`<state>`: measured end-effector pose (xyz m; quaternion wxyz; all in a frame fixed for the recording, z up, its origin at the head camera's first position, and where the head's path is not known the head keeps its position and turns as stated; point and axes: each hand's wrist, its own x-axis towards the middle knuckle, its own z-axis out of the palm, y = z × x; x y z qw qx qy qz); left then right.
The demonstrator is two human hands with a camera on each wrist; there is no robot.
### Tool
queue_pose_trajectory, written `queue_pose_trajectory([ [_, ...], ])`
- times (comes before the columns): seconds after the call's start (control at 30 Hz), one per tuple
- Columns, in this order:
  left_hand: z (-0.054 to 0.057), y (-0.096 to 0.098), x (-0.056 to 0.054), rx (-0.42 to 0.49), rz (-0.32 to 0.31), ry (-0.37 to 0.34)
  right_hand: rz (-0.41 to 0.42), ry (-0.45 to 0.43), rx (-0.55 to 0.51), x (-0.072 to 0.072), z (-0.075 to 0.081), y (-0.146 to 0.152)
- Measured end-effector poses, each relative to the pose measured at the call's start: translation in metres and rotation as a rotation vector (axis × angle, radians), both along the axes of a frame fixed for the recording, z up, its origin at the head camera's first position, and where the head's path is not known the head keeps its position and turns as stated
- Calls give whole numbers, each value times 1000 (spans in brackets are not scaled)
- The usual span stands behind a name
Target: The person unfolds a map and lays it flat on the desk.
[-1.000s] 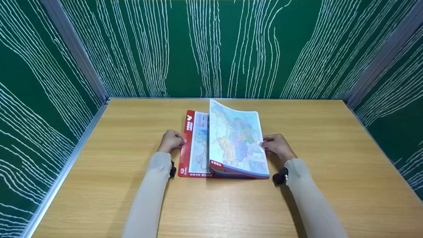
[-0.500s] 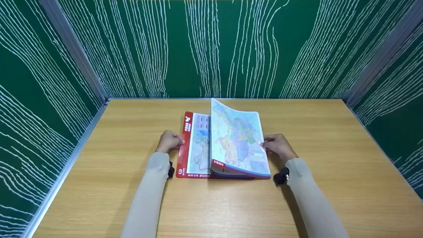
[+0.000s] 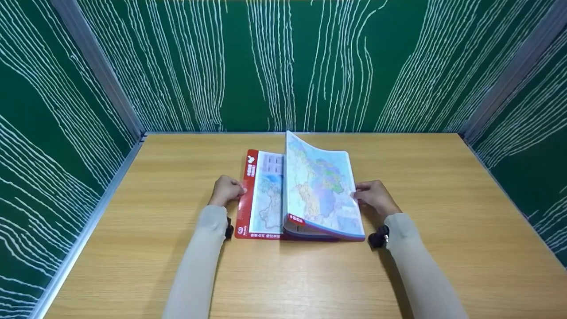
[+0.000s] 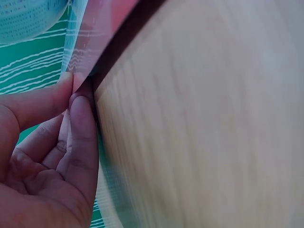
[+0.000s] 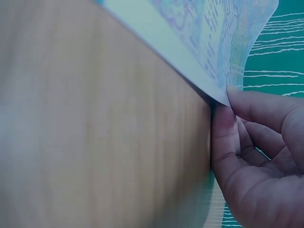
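A folded map sheet lies mid-table, its lower layer (image 3: 268,204) edged in red and its upper layer (image 3: 321,186) printed with a pastel map. The upper layer's left side bows up off the lower one. At the red left edge, my left hand (image 3: 227,190) pinches the sheet between thumb and finger; the left wrist view shows the red corner strip (image 4: 107,28) in that pinch. My right hand (image 3: 375,197) grips the upper layer's right edge, and in the right wrist view thumb and forefinger pinch its pale border (image 5: 156,42). What lies under the upper layer is hidden.
The wooden table (image 3: 292,283) spreads out around the map. Green panels (image 3: 257,66) with white wavy lines stand behind and at both sides, joined by grey metal posts (image 3: 97,62). A small dark device (image 3: 378,237) sits at my right wrist.
The red-edged lower layer has shifted slightly left with my left hand. The upper layer and my right hand have moved slightly right, and its raised left edge has moved right too.
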<state>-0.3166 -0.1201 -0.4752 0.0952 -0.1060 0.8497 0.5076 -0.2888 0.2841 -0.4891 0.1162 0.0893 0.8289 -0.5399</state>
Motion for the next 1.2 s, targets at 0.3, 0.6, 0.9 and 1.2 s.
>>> queue_pose_trajectory([
  [0.3,3,-4,0,-35,13,-26,2,-19,39,0,1,4],
  [0.6,2,-7,3,-49,12,4,45,15,46,1,0,7],
  [0.9,2,-10,1,-49,19,-35,48,9,54,1,1,9],
  [1.2,2,-12,1,-51,24,-65,46,11,71,3,4,11],
])
